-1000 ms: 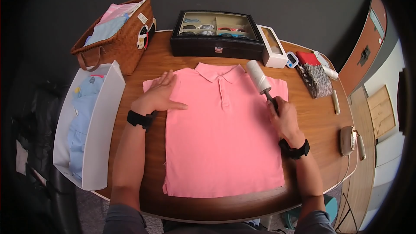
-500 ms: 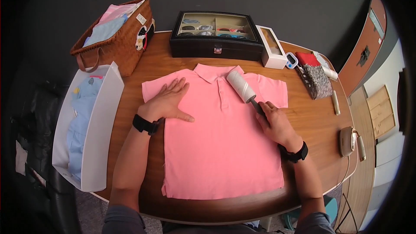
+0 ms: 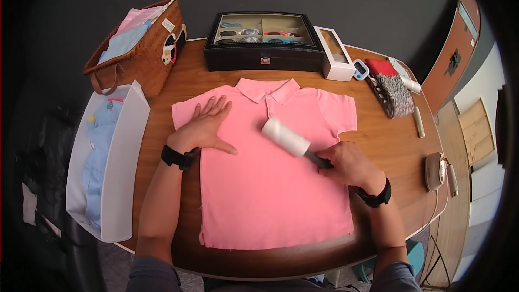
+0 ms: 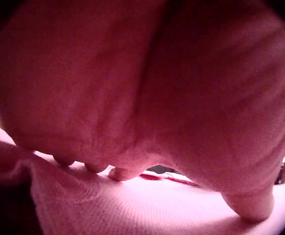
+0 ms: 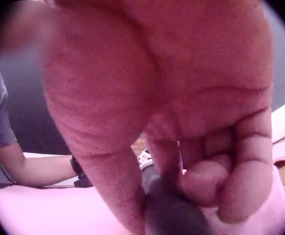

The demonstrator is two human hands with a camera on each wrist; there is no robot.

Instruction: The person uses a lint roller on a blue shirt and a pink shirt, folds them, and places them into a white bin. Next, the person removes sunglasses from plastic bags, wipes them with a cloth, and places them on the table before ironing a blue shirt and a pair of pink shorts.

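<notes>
A pink polo shirt (image 3: 270, 200) lies flat on the wooden table, its collar at the far side. My left hand (image 3: 203, 128) rests with spread fingers on its left shoulder area; in the left wrist view the fingertips of that hand (image 4: 142, 98) touch the pink cloth (image 4: 147, 210). A lint roller (image 3: 286, 137) with a white roll lies over the upper middle of the shirt, below the collar. My right hand (image 3: 354, 165) grips its dark handle. The right wrist view shows fingers of the right hand (image 5: 157, 88) curled by the dark handle (image 5: 169, 210).
Behind the shirt stand a black glasses case (image 3: 259, 62) and a white box (image 3: 339, 70). At left are a brown basket (image 3: 135, 67) with clothes and a white bin (image 3: 121, 184). A knitted item (image 3: 396, 97) and a beige device (image 3: 433, 172) lie at right.
The right hand has brought the lint roller from the right shoulder, past the collar, down and left to the upper middle. The left hand has shifted slightly inward over the shirt.
</notes>
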